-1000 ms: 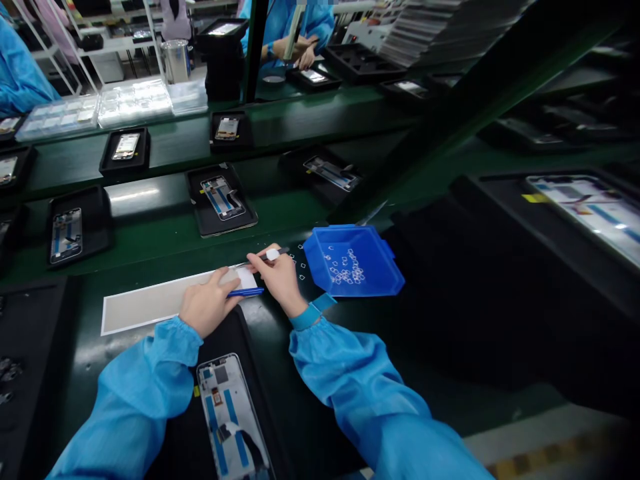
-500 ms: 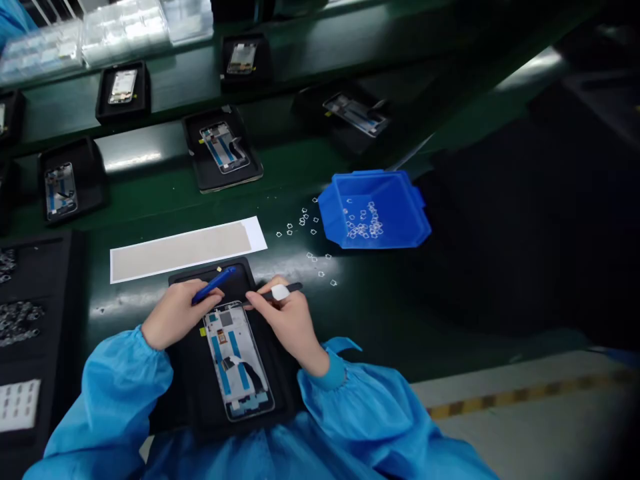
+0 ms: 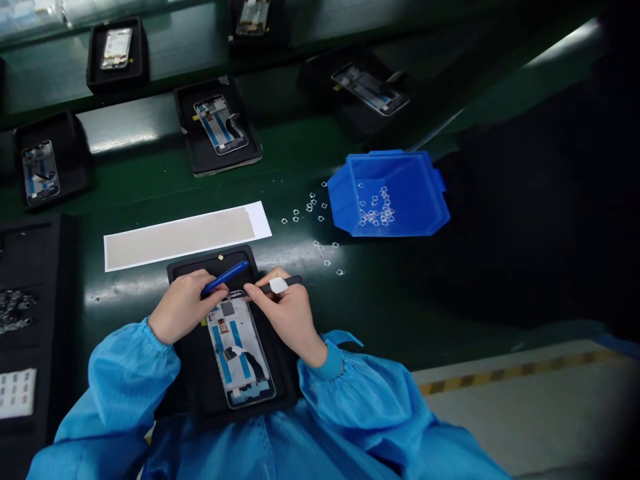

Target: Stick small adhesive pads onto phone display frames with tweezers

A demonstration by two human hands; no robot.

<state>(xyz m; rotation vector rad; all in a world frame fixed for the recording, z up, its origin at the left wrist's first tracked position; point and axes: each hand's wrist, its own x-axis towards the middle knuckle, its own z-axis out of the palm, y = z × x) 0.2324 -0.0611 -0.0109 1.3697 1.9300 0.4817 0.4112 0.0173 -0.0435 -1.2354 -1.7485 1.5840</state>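
Note:
My left hand [image 3: 181, 308] is closed around a blue plastic pry stick [image 3: 229, 275], whose free end points up and to the right. In my right hand [image 3: 291, 319] is a dark tool that looks like tweezers [image 3: 295, 280], with a white wrapping [image 3: 278, 285] on it. Both hands meet over the top end of a phone frame [image 3: 253, 343], and their fingertips hide part of that edge. Blue strips and a dark flex cable show inside the frame. It lies in a black tray [image 3: 191, 383] in front of me.
A white strip with a beige sheet [image 3: 180, 237] lies beyond the tray. To the right, a blue bin [image 3: 425, 193] holds many small white ring-like pieces; several more [image 3: 321, 219] are scattered beside it. Further black trays with phone frames [image 3: 220, 125] stand behind. A parts tray [image 3: 43, 260] is at left.
The camera view has shifted, so the back trays sit higher and the blue bin further right. Both hands stay at the phone frame's top end, still gripping their tools.

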